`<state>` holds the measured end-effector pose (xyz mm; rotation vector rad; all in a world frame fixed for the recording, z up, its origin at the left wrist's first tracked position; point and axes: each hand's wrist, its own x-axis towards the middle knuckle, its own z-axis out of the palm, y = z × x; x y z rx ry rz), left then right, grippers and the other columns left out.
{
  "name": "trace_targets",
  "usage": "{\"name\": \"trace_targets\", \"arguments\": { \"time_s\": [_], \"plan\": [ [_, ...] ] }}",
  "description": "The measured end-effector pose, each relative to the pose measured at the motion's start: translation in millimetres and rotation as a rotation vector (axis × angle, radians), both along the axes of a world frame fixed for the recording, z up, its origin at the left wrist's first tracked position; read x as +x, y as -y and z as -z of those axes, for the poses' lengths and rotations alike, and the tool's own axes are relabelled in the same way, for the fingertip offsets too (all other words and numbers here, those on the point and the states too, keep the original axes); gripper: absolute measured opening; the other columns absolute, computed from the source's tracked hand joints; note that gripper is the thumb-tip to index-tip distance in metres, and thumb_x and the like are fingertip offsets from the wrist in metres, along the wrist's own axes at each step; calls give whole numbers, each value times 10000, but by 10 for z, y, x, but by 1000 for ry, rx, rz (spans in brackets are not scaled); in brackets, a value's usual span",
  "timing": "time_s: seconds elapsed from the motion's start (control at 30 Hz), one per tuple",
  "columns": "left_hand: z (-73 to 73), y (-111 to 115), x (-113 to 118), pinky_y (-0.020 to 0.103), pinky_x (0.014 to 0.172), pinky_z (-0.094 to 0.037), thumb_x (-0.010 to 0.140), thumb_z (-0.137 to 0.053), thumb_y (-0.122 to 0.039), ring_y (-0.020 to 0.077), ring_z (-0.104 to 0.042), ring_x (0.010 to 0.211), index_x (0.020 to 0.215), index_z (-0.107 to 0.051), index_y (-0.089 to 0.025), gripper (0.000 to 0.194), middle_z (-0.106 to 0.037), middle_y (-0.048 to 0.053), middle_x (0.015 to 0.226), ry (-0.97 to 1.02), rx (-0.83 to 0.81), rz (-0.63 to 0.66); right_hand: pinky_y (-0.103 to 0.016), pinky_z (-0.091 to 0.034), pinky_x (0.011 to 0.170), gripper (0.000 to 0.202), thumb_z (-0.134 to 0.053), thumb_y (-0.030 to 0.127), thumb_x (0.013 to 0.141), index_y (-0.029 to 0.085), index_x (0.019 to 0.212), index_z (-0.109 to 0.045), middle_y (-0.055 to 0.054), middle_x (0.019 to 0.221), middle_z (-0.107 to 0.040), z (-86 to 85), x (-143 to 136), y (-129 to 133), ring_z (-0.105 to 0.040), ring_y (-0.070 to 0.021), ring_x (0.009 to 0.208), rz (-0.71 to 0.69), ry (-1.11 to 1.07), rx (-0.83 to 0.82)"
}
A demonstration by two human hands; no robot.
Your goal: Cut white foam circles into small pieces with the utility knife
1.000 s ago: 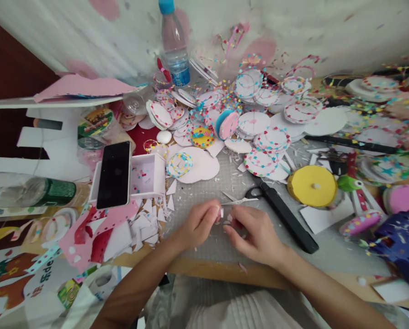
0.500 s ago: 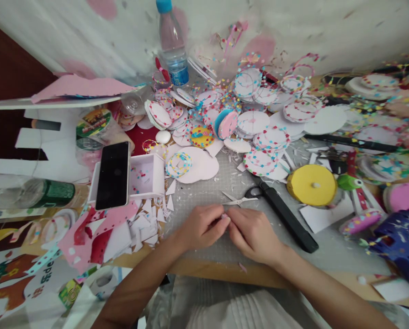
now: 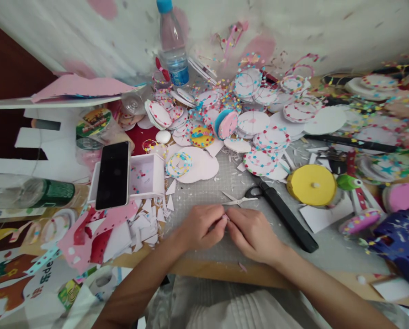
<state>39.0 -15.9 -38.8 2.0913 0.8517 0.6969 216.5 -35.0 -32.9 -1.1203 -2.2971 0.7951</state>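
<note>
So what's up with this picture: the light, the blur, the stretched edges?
In the head view, the light looks soft, with no strong glare on the phone; the green-labelled bottle looks stretched toward the left edge; decorated discs at far right look smeared, the scissors crisper; the small piece between left hand and right hand is too tiny to identify.

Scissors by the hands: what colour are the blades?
Silver-grey blades; the head view shows them best.
</note>
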Motion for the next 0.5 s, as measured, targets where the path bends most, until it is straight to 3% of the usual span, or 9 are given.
{"name": "trace_targets", "arguments": {
  "time_s": [0.3, 0.5],
  "plan": [
    [40, 5, 21, 265, 512, -315, 778, -418, -170, 126, -412, 531, 668, -331, -225, 151, -434, -31, 574, -69, 227, -58, -278, -301, 547, 215, -332, 209, 916, 212, 727, -434, -2, 615, -520, 1, 6, 5, -482, -151, 542, -17, 40, -21],
    [58, 34, 39, 260, 495, -345, 785, -406, -186, 120, -437, 502, 636, -353, -226, 163, -467, -26, 545, -141, 292, -88, -283, -274, 515, 197, -346, 193, 877, 215, 699, -427, -4, 569, -530, -1, -17, 22, -483, -148, 493, 4, 79, -48]
  ]
}}
